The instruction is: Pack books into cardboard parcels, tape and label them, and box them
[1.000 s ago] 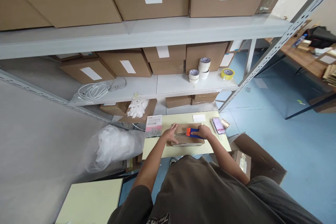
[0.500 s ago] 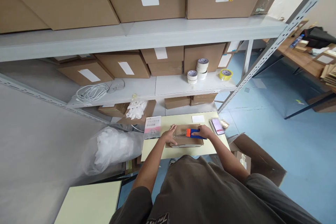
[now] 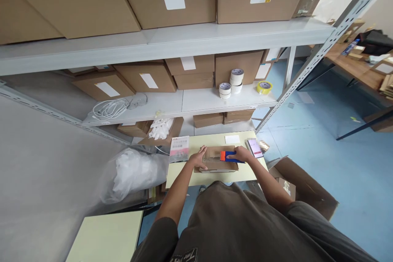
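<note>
The cardboard box (image 3: 218,165) is probably light and stiff, best held at its ends: left hand (image 3: 198,159) spreads fingers there; right hand (image 3: 243,154) has fingers gripping the tape dispenser (image 3: 228,157).

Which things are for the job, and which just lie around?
Seemingly in use:
blue and orange tool in right hand
brown cardboard box under left hand

Probably lying about:
coiled white cable
round yellow tape roll
pink and white sheet
</note>
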Action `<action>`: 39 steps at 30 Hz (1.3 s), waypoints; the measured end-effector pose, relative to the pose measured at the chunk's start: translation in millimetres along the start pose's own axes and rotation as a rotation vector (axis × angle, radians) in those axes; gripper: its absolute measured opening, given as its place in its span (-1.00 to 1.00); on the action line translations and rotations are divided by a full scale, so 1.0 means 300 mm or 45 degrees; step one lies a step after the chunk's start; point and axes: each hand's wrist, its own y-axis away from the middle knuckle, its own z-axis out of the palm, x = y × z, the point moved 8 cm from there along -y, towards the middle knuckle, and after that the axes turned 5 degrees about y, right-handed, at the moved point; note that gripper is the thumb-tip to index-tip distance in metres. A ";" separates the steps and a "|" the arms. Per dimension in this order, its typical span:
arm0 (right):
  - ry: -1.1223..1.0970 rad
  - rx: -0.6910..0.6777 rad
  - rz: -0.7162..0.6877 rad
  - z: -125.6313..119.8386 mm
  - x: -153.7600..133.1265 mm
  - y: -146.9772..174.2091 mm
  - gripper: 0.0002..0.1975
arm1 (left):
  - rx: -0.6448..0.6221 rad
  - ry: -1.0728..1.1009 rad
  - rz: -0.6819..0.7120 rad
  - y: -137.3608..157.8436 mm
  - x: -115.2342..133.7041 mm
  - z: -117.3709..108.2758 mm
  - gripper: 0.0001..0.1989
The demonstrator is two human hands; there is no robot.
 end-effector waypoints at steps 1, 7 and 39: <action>0.008 0.005 0.018 -0.007 0.020 0.003 -0.33 | -0.004 -0.008 -0.008 -0.001 -0.002 -0.001 0.59; 0.096 -0.029 0.123 -0.074 0.251 0.064 -0.28 | -0.051 -0.073 -0.047 -0.012 -0.017 0.003 0.60; -0.039 -0.022 0.233 -0.007 0.541 0.129 -0.27 | -0.036 -0.551 -0.048 -0.221 0.436 0.142 0.57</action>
